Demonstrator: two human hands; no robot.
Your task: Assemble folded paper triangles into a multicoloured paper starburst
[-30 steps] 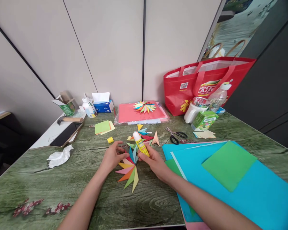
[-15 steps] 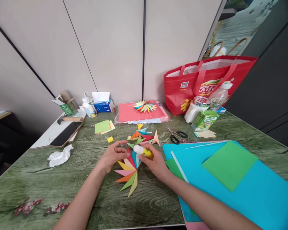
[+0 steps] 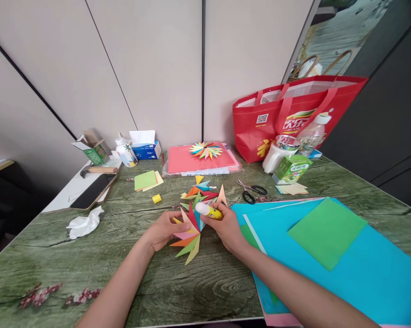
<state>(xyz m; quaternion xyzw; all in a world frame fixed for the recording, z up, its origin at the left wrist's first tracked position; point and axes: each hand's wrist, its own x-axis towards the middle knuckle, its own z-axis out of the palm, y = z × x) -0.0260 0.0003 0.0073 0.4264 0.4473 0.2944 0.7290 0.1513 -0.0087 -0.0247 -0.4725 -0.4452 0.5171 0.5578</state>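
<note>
Soft, even light is washing over the pale wall panels (image 3: 151, 68) and the green tabletop (image 3: 48, 259), while the dark cabinet (image 3: 393, 114) at the right edge is sinking into gloom. Shadows are falling faint and soft-edged, small glints are playing on the clear bottle (image 3: 312, 136), and the white end of the glue stick (image 3: 213, 212) is showing bright. The wide lens is fanning the panel seams outward, and lettering on the red bag (image 3: 249, 136) is blurring.

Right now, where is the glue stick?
In the head view, the glue stick is near the centre, in the right hand, its white end by the multicoloured paper fan.
</note>
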